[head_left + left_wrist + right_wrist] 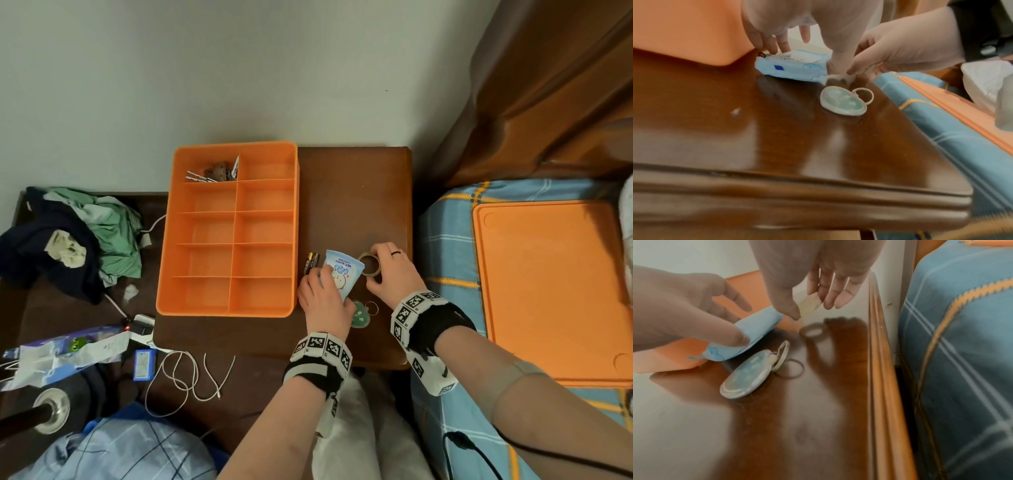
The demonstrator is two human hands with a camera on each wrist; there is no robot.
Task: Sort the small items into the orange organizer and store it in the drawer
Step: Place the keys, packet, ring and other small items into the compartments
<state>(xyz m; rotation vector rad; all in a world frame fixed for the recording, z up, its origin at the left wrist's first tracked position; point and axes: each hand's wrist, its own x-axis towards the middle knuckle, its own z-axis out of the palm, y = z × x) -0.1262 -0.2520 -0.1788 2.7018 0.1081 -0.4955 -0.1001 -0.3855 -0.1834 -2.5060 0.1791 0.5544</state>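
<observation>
Brown and glossy, the nightstand top [352, 192] carries the orange organizer [228, 229], which sits just beyond and to the outer side of the left hand [323, 301]; that hand grips a blue wet-wipes pack [342, 274], while the right hand [394, 274] pinches a tape roll [370, 265], batteries [311, 262] lying just past the left fingers. From the left wrist, a green keychain [842, 101] lies nearer than both hands (slightly blurred). From the right wrist, thumb and fingers [838, 295] close on the roll above the tabletop.

orange organizer [228, 229]: mostly empty | wipes pack [342, 274], tape roll [370, 264], batteries [312, 262]: beside it
</observation>
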